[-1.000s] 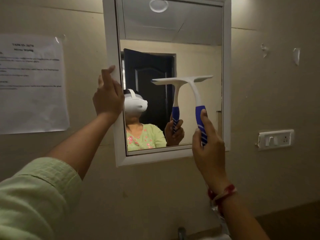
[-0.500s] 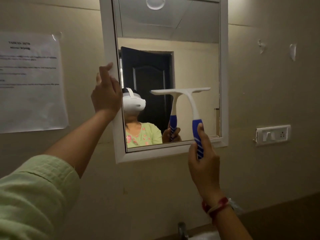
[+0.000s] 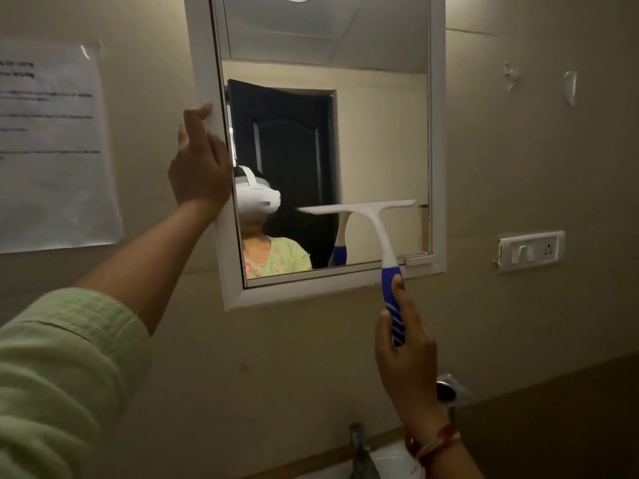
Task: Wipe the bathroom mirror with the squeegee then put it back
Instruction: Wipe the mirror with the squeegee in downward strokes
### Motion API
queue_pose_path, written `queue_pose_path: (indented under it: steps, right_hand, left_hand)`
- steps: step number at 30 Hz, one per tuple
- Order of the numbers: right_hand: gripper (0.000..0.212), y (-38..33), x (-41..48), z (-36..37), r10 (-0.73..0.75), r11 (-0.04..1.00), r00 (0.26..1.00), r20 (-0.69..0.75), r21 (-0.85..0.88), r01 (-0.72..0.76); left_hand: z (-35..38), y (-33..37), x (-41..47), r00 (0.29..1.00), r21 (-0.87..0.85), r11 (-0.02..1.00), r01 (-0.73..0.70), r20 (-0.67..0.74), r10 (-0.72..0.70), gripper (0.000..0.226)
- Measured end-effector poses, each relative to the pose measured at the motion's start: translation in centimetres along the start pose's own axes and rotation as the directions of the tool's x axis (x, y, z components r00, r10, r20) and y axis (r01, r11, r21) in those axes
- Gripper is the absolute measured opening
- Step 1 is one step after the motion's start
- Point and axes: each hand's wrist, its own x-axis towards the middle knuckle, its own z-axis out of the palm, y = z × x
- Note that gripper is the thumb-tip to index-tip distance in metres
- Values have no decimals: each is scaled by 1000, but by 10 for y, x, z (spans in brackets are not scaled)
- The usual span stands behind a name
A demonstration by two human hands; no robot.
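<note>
A white-framed bathroom mirror (image 3: 436, 133) hangs on the beige wall. The squeegee (image 3: 371, 216) has a white blade and neck and a blue striped handle. Its blade lies flat on the lower right part of the glass, a little above the bottom frame. My right hand (image 3: 404, 357) grips the blue handle from below, thumb up along it. My left hand (image 3: 198, 167) rests on the mirror's left frame edge, fingers wrapped over it at mid height. The glass reflects a person wearing a white headset, a dark door and the squeegee.
A printed paper sheet (image 3: 52, 146) is taped to the wall at the left. A white switch plate (image 3: 530, 251) sits right of the mirror. A tap (image 3: 361, 447) and a white basin rim (image 3: 397, 459) show at the bottom edge. A dark surface fills the lower right.
My right hand has drawn the squeegee blade straight down the right side of the glass, from mid height to near the bottom. My left hand stays on the frame.
</note>
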Motion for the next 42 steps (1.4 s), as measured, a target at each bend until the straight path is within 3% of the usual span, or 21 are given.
queue_pose_path:
  steps: [7, 13, 25, 34, 42]
  right_hand:
    - [54, -13, 45, -5, -47, 999, 999, -27, 0, 47]
    - [52, 11, 1, -6, -4, 1000, 1000, 16, -30, 5]
    - [59, -7, 42, 7, -55, 993, 997, -61, 99, 61]
    - [51, 14, -25, 4, 7, 1000, 1000, 20, 6, -7]
    - [52, -18, 17, 1, 19, 999, 999, 25, 49, -20]
  left_hand:
    - [-1, 0, 0, 1000, 18, 1000, 12, 7, -12, 33]
    - [0, -1, -2, 1000, 10, 1000, 12, -6, -11, 32]
    - [2, 0, -1, 1000, 16, 1000, 25, -4, -25, 33]
    - [0, 3, -3, 1000, 14, 1000, 27, -15, -26, 33]
    - [-1, 4, -2, 999, 31, 999, 33, -1, -33, 34]
